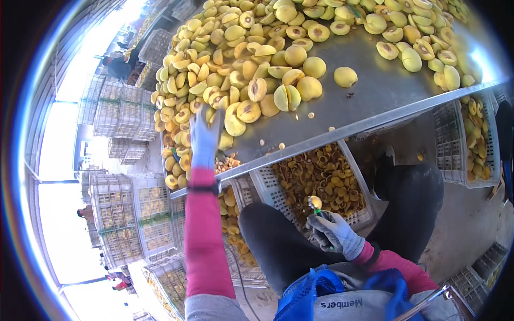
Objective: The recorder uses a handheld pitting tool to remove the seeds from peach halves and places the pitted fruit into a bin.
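Note:
My left hand (pixel 205 138), in a light glove and blurred, reaches over the left part of a heap of halved yellow stone fruit (pixel 241 56). Its fingers are spread among the fruit and I see nothing gripped in them. Above my lap, my right hand (pixel 337 234) grips a small pitting spoon (pixel 316 209) with a green handle. The spoon's metal head points up, with something yellow on it. The fruit lies on a metal table (pixel 385 94); many halves show brown centres. A single fruit (pixel 345 77) sits apart from the heap.
Below the table's raised metal edge (pixel 361 125), a white plastic crate (pixel 267 186) holds scooped-out pieces. Another fruit-filled crate (pixel 449 148) stands to the right. Stacked crates (pixel 116 216) line the left. Seed kernels (pixel 227 162) lie near the table edge. People are in the far background.

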Available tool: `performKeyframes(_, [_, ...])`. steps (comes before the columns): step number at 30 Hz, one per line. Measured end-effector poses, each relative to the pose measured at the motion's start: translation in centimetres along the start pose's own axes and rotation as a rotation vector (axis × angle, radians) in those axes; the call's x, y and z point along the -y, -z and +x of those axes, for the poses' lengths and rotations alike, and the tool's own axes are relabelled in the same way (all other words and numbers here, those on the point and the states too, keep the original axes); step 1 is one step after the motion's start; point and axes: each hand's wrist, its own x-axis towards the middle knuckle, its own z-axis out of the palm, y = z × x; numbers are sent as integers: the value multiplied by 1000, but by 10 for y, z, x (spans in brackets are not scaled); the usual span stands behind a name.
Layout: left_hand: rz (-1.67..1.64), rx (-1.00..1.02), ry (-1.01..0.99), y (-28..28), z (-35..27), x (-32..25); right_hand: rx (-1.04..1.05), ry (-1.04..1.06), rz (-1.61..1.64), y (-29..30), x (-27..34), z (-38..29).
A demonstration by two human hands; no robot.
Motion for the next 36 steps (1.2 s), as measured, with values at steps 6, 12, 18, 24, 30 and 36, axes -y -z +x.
performKeyframes(6, [307,261,9,-115,99,6,-98,-4,167,11,11,5])
performKeyframes(12, [-455,716,61,-110,39,0,-104,-51,111,6,16,2])
performKeyframes(18, [-219,352,-18,-21,-32,-29,6,-56,170,-5,20,-7])
performKeyframes(24, [-1319,314,243,41,-142,-108,612,105,136,-29,45,-42])
performKeyframes(30, [-1195,129,222,50,-199,-116,324,-207,493,-8,9,9])
performKeyframes(36, [-1374,274,218,62,-229,-114,52,129,-21,-50,12,-25])
